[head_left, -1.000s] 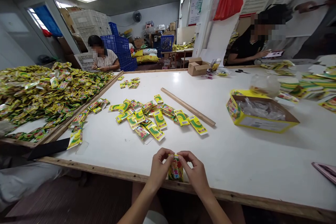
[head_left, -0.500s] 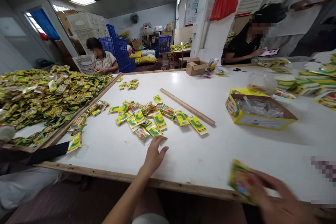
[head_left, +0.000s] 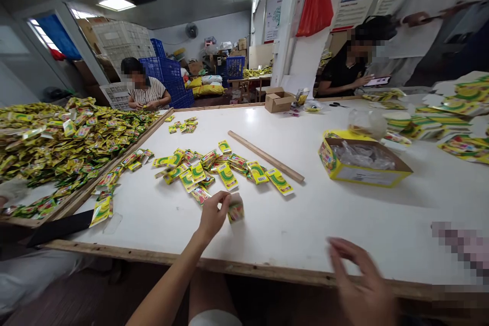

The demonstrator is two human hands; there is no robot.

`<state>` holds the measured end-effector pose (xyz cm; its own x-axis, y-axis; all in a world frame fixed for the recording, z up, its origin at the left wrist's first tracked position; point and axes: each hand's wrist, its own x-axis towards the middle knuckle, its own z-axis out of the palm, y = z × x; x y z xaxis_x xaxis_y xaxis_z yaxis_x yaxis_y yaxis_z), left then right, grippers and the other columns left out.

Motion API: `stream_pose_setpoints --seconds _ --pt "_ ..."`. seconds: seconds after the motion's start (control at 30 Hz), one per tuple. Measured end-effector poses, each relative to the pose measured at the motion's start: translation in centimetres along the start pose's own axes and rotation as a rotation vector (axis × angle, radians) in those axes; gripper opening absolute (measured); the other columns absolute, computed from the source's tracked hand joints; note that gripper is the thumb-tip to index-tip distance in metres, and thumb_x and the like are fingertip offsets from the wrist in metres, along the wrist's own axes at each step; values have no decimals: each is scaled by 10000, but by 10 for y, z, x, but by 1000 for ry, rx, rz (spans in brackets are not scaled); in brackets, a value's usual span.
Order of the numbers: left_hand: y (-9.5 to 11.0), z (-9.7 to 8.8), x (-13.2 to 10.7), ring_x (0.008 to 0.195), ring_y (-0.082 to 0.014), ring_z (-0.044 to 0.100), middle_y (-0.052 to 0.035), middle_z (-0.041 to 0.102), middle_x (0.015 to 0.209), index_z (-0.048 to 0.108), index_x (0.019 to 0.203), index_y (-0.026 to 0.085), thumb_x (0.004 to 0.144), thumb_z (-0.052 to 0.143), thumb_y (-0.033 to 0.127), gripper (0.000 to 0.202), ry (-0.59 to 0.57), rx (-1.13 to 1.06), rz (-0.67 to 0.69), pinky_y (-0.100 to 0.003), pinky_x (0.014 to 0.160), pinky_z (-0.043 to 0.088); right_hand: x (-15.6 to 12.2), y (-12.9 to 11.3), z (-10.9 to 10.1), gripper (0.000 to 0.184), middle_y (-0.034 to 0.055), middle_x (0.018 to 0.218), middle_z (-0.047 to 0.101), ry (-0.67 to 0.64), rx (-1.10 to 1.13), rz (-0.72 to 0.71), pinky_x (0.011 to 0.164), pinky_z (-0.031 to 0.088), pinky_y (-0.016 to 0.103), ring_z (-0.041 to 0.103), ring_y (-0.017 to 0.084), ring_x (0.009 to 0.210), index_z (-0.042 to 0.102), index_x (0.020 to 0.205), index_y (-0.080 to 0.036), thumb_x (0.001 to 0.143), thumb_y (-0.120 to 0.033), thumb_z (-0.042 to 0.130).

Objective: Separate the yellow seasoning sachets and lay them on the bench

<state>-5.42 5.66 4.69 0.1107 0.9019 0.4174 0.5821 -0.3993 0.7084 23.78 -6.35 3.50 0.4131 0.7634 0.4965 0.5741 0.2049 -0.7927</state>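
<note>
My left hand [head_left: 213,214] pinches one small yellow-and-green packet [head_left: 236,210] by its edge, just above the white table. Behind it lies a loose group of similar packets [head_left: 227,176], several with barcodes facing up. Near the table's front edge, my right hand [head_left: 361,277] is slightly blurred, its thumb and fingers apart with nothing between them.
A wooden strip [head_left: 265,155] lies on the white tabletop [head_left: 267,234]. To the right stands an open yellow box [head_left: 362,173] with clear plastic inside. A big packet heap [head_left: 69,137] fills the left side behind a wooden rail. Two people sit across the table.
My left hand has taken a packet from the near edge of the group and lifted it. The packet in my right hand is gone from it, and its fingers are now apart.
</note>
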Motion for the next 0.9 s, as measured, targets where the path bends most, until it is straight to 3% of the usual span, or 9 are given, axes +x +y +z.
stream_pose_setpoints --seconds 0.13,0.23,0.27,0.37,0.5,0.6,0.73,0.9 --pt "25 10 -20 633 -146 546 -8 605 665 620 766 171 908 486 361 272 -149 -295 -77 -244 598 429 -7 -19 80 459 76 1092 649 -506 329 102 808 523 353 627 244 923 546 1186 -215 810 -464 631" --pt "26 27 -36 659 -142 548 -8 605 701 600 893 167 888 529 380 225 -166 -498 -180 -242 613 421 -10 -18 111 390 83 1013 679 -728 491 198 801 527 358 645 251 899 579 1107 -194 820 -454 625" --pt "23 32 -41 681 -145 560 -5 610 728 564 996 178 867 569 377 238 -170 -582 -219 -242 626 426 -10 -15 116 356 90 1003 681 -748 523 228 797 527 362 645 258 901 597 1051 -188 830 -466 614" --pt "14 47 -54 719 -147 582 11 618 777 371 1199 223 787 688 330 531 -196 -748 -297 -240 649 436 -12 -7 120 359 112 1002 677 -739 576 285 792 525 378 640 284 926 605 977 -175 835 -504 607" --pt "9 57 -62 685 -135 575 25 612 755 321 1155 235 793 687 300 519 -155 -760 -326 -236 638 428 -14 0 120 438 107 1005 669 -660 576 320 775 530 383 648 276 908 510 1095 -199 804 -494 650" --pt "10 58 -62 692 -138 576 19 617 762 368 1117 227 822 653 308 418 -192 -778 -308 -237 636 431 -11 3 117 453 88 1011 656 -573 561 292 785 523 349 644 250 921 472 1130 -218 806 -479 651" --pt "13 55 -59 736 -145 579 -8 622 801 532 955 180 841 617 311 193 -241 -717 -253 -247 675 445 1 3 110 301 61 922 660 -651 512 190 777 500 309 638 227 874 568 987 -203 860 -475 585" --pt "16 56 -54 817 -173 600 -49 644 881 617 861 160 842 605 289 131 -140 -648 -231 -276 747 481 15 -2 112 315 42 817 646 -626 421 82 722 492 286 614 211 780 607 836 -190 872 -501 569"
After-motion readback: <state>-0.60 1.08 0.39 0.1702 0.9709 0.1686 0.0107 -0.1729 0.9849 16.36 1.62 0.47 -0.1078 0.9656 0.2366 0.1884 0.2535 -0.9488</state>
